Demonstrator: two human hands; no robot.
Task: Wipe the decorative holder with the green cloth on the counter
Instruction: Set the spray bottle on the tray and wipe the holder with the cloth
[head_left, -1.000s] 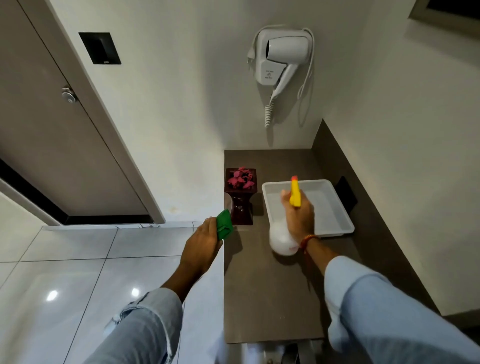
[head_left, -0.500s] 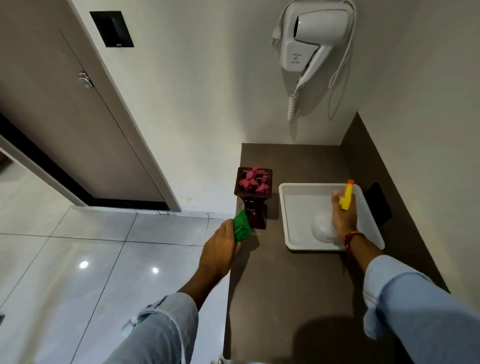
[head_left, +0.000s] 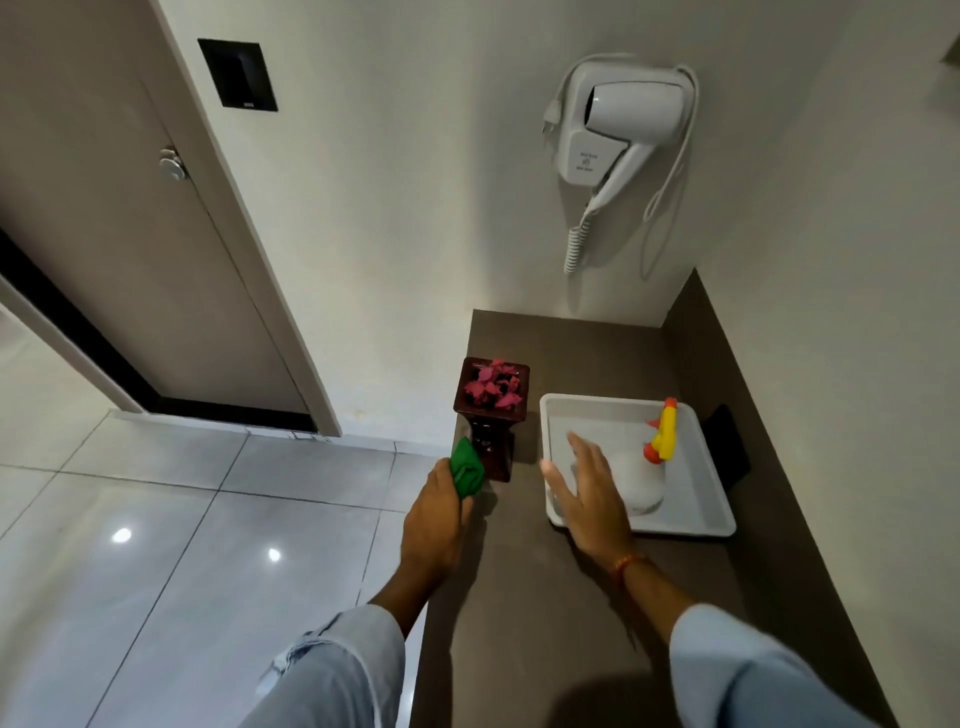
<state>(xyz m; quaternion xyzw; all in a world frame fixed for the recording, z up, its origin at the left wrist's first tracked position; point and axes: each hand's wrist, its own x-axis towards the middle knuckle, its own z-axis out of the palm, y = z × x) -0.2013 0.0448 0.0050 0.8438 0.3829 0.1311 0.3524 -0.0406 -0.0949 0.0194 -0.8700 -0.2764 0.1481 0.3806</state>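
Observation:
The decorative holder (head_left: 492, 410) is a dark brown square stand filled with pink petals, upright near the left edge of the brown counter (head_left: 524, 597). My left hand (head_left: 435, 519) grips a bunched green cloth (head_left: 466, 466), which presses against the holder's lower left side. My right hand (head_left: 589, 491) hovers with fingers spread over the near left corner of the white tray (head_left: 680, 527), holding nothing. A white spray bottle (head_left: 641, 480) with a yellow and orange nozzle stands in the tray just right of that hand.
A black object (head_left: 727, 447) leans against the dark backsplash right of the tray. A white hair dryer (head_left: 618, 130) hangs on the wall above the counter. The counter's left edge drops to a glossy tiled floor (head_left: 156, 545); a door (head_left: 104, 234) is at left.
My right hand set the spray bottle down in the tray and let go, then drew back left. My left hand brought the green cloth up against the holder. The camera shifted.

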